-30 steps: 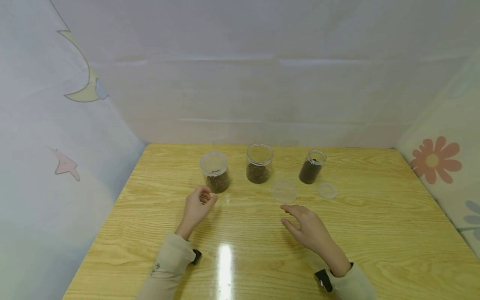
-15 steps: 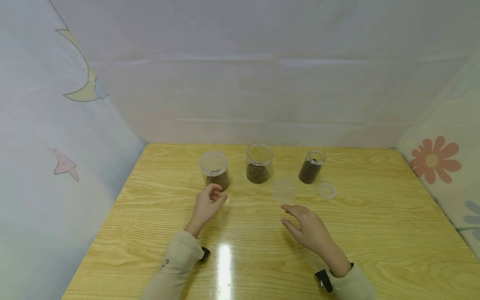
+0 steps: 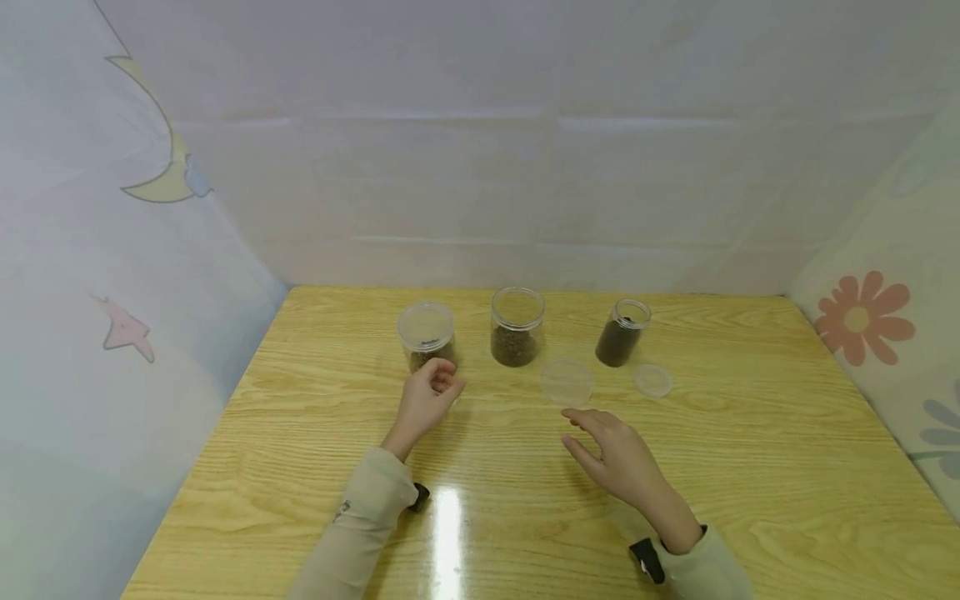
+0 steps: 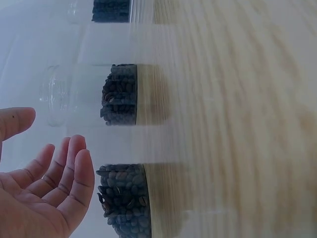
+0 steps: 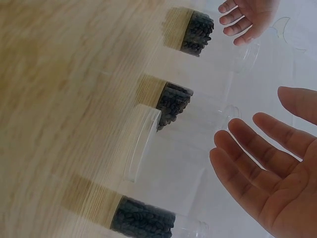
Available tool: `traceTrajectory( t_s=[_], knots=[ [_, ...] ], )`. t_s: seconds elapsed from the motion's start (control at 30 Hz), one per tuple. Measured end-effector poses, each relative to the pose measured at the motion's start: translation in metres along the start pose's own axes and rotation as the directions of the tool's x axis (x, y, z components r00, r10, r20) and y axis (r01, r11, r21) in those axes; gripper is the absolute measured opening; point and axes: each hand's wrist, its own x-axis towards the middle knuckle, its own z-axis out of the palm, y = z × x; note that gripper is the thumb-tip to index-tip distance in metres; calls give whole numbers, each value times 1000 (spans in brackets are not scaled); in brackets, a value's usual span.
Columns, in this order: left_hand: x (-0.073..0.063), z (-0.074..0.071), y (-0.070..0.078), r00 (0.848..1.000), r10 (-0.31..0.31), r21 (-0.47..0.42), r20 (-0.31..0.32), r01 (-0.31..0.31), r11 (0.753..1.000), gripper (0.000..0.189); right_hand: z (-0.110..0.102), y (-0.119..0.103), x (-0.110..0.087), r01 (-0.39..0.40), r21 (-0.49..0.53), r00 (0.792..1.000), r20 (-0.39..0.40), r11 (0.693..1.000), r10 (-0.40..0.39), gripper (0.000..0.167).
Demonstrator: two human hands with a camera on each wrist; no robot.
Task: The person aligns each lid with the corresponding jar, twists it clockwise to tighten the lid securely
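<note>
My left hand (image 3: pixel 427 400), fingers loosely curved, hovers in front of the left jar (image 3: pixel 426 329), overlapping its lower part in the head view. That jar has its clear lid on and dark coffee beans (image 4: pixel 126 198) inside. To its right stands a wide lidless jar (image 3: pixel 516 329), partly filled with beans (image 4: pixel 120 94). A narrower open jar (image 3: pixel 621 333), fuller of beans, is farther right. My right hand (image 3: pixel 618 458) holds nothing, its fingers relaxed, just in front of the large clear lid (image 3: pixel 566 382). Beside the narrow jar lies a small clear lid (image 3: pixel 653 381).
All the jars stand in a row near the back of the wooden table (image 3: pixel 750 467). A pale printed curtain (image 3: pixel 495 183) hangs right behind the table's far edge and along both sides.
The left hand has moved right and forward, from beside the left jar to in front of it. The right hand, jars and lids have stayed in place.
</note>
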Motion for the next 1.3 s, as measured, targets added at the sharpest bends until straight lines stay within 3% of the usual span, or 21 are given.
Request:
traceTrajectory(
  t_s=[0.33,0.67,0.9,1.3],
  knots=[
    [9,7,6,998,53,16,40,-53,998,26,-1,0,0,-10,3,1000,9,1000,10,31],
    [17,17,10,995,38,30,87,-41,999,31,1,2,-1,-4,-5,1000,-2,1000,4,31],
    [25,25,7,996,7,34,85,-10,999,35,1,3,-1,-5,-1,1000,2,1000,5,31],
    [41,39,9,992,-45,47,119,39,998,61,2,3,0,9,7,1000,-5,1000,-9,31]
  ],
)
